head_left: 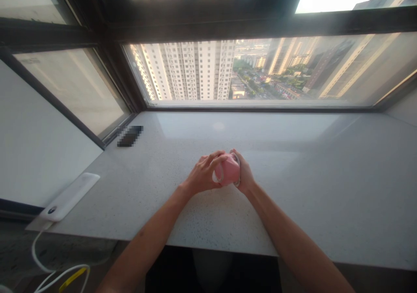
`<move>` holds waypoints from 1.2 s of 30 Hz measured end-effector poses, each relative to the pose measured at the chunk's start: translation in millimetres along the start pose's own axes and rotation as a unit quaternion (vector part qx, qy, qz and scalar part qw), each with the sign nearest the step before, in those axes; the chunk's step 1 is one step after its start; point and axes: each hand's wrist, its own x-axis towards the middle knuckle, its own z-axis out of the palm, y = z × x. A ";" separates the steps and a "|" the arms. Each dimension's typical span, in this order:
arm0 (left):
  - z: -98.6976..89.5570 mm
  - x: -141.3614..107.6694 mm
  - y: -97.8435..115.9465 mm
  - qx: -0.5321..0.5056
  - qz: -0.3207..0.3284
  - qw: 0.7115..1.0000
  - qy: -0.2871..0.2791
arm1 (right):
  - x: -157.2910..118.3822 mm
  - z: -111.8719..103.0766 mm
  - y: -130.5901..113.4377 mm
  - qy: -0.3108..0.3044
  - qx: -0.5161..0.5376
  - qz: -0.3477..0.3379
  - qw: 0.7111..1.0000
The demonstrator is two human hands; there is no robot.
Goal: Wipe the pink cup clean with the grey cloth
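Observation:
Between my two hands, over the middle of the pale speckled sill, is a small pink object [229, 170] with thin pale loops or edging at its left and right sides. Its exact kind cannot be made out. My left hand [207, 171] grips it from the left, fingers curved over the top and thumb low. On the right side, my right hand [245, 173] is wrapped against it, with most of its fingers hidden behind the pink surface.
A stone windowsill [325, 197] spreads around my hands. At the left lies a white power strip [73, 196] with a white cable [37, 249] hanging over the edge. A dark pixelated item [130, 136] rests near the window frame [110, 67]. Tall buildings stand outside.

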 end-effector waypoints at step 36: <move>0.0 -2.7 3.6 -0.005 -0.046 0.998 0.037 | -16.2 14.1 -0.1 0.034 -0.106 -0.160 0.981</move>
